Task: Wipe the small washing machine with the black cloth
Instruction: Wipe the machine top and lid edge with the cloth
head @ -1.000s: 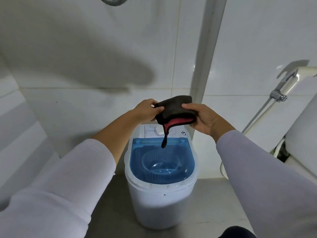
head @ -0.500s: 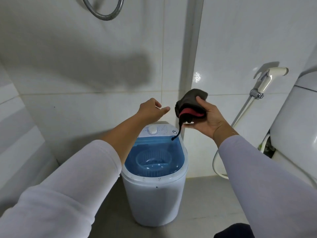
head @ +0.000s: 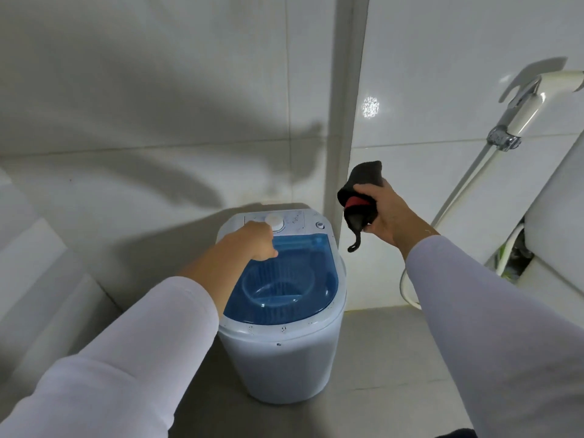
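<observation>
The black cloth (head: 360, 197), bunched with a red edge showing and a thin tail hanging down, sits right of centre in the frame, gripped in the fingers of the right hand (head: 384, 213), in the air just right of the small washing machine (head: 281, 352). The machine stands on the floor at lower centre, its blue translucent lid (head: 284, 279) closed. The left hand (head: 252, 243) reaches over the lid's back edge near the white dial (head: 274, 220), fingers curled under, though whether they grasp anything cannot be told. A bidet sprayer (head: 524, 109) hangs on the tiled wall at upper right.
</observation>
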### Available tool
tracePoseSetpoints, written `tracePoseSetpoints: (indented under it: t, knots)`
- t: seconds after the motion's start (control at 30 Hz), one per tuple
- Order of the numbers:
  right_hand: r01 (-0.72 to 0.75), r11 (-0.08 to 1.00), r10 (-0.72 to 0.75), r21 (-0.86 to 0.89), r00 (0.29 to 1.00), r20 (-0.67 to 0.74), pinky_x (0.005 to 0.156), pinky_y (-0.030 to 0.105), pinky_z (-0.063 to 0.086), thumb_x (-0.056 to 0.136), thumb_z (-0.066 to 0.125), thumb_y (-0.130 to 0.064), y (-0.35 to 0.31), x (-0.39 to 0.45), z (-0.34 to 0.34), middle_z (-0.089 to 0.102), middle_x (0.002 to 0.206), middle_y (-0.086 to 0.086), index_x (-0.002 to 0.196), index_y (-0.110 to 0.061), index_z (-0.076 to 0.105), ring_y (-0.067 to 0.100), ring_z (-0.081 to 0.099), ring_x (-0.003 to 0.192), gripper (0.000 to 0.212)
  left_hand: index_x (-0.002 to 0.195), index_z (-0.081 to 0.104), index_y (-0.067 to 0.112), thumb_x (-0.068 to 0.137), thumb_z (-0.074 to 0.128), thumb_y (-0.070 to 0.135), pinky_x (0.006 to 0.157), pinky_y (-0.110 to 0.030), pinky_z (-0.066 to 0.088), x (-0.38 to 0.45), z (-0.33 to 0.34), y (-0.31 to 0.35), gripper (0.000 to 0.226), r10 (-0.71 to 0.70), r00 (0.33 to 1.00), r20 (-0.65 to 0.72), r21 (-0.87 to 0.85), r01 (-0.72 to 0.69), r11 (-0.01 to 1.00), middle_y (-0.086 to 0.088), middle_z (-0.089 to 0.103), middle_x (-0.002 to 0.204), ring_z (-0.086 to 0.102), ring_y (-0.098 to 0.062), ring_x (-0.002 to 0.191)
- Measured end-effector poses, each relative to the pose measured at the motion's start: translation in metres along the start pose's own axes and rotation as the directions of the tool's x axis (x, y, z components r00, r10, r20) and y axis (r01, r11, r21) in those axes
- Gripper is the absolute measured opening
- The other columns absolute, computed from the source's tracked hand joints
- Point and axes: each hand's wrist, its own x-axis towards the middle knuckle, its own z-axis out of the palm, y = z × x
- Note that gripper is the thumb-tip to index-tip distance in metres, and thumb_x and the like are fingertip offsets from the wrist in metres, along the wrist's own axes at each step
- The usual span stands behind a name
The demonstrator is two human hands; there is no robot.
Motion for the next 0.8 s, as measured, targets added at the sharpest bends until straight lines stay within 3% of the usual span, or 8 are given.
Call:
tracePoseSetpoints:
  t: [0.1,0.2,0.33,0.4,0.53,0.6,0.67,0.8]
  knots:
    - [0.075,0.891,-0.121,-0.447,0.99,-0.077,0.079,0.039,0.051,0.086,0.061,-0.024,0.013,0.024,0.006,0.06,0.102,0.007,0.103,-0.02,0.056,0.026,0.058,0.094,0.018,0.139,0.044,0.008,0.091,0.056,0.036,0.1,-0.03,0.043,0.023,0.007,-0.003,0.056,-0.031,0.999,0.024,0.042,0.03,0.999,-0.009,0.05,0.137,0.053,-0.023,0.12]
    - [0.168,0.563,-0.297,-0.809,0.955,-0.009,0.075,0.032,0.047,0.085,0.059,-0.025,0.028,0.048,0.018,0.062,0.096,0.008,0.107,-0.017,0.06,0.025,0.058,0.086,0.023,0.131,0.05,0.006,0.086,0.063,0.037,0.09,-0.031,0.046,0.042,0.012,-0.009,0.056,-0.026,0.998,0.049,0.11,0.021,0.994,-0.01,0.056,0.125,0.057,-0.025,0.114]
    - [0.178,0.13,-0.323,-0.975,0.938,0.128,0.074,0.032,0.046,0.085,0.058,-0.019,0.038,0.07,0.037,0.052,0.117,0.014,0.123,-0.022,0.053,0.035,0.061,0.092,0.039,0.109,0.061,0.006,0.078,0.071,0.041,0.083,-0.03,0.047,0.053,0.007,-0.015,0.048,0.023,0.998,0.06,0.134,-0.031,0.99,-0.003,0.056,0.087,0.056,-0.021,0.093]
    - [0.191,-0.007,-0.316,-0.982,0.931,0.183,0.072,0.034,0.047,0.085,0.057,-0.016,0.042,0.076,0.045,0.051,0.117,0.014,0.125,-0.026,0.047,0.036,0.061,0.09,0.043,0.112,0.062,0.007,0.075,0.073,0.044,0.087,-0.032,0.049,0.059,0.006,-0.019,0.053,0.044,0.998,0.055,0.138,-0.051,0.989,0.0,0.051,0.088,0.05,-0.018,0.09]
    - [0.155,-0.13,-0.303,-0.979,0.934,0.188,0.068,0.032,0.043,0.089,0.055,-0.018,0.049,0.089,0.048,0.052,0.113,0.014,0.127,-0.033,0.049,0.036,0.061,0.091,0.042,0.122,0.062,0.01,0.074,0.074,0.045,0.092,-0.031,0.05,0.065,0.008,-0.023,0.061,0.072,0.996,0.06,0.155,-0.081,0.985,-0.003,0.063,0.109,0.049,-0.016,0.091]
    - [0.138,-0.146,-0.294,-0.98,0.94,0.176,0.067,0.03,0.041,0.09,0.055,-0.021,0.052,0.096,0.049,0.055,0.112,0.014,0.126,-0.035,0.053,0.035,0.061,0.093,0.038,0.095,0.066,0.015,0.074,0.074,0.045,0.083,-0.029,0.05,0.069,0.009,-0.025,0.037,0.073,0.995,0.065,0.164,-0.083,0.983,-0.003,0.065,0.1,0.049,-0.017,0.089]
    - [0.132,-0.147,-0.262,-0.98,0.95,0.168,0.069,0.029,0.042,0.089,0.055,-0.016,0.055,0.101,0.05,0.059,0.113,0.013,0.126,-0.035,0.055,0.033,0.061,0.097,0.042,0.063,0.042,0.025,0.075,0.072,0.046,0.076,-0.026,0.043,0.071,0.012,-0.027,0.039,0.072,0.997,0.032,0.154,-0.076,0.985,0.001,0.054,0.087,0.047,-0.016,0.086]
    - [0.154,-0.154,-0.218,-0.976,0.958,0.186,0.075,0.03,0.045,0.088,0.051,-0.01,0.057,0.105,0.05,0.064,0.115,0.009,0.127,-0.04,0.054,0.031,0.061,0.104,0.05,0.06,0.025,0.028,0.074,0.072,0.047,0.075,-0.024,0.039,0.07,0.015,-0.028,0.052,0.075,0.997,0.017,0.164,-0.076,0.984,0.003,0.048,0.091,0.043,-0.015,0.085]
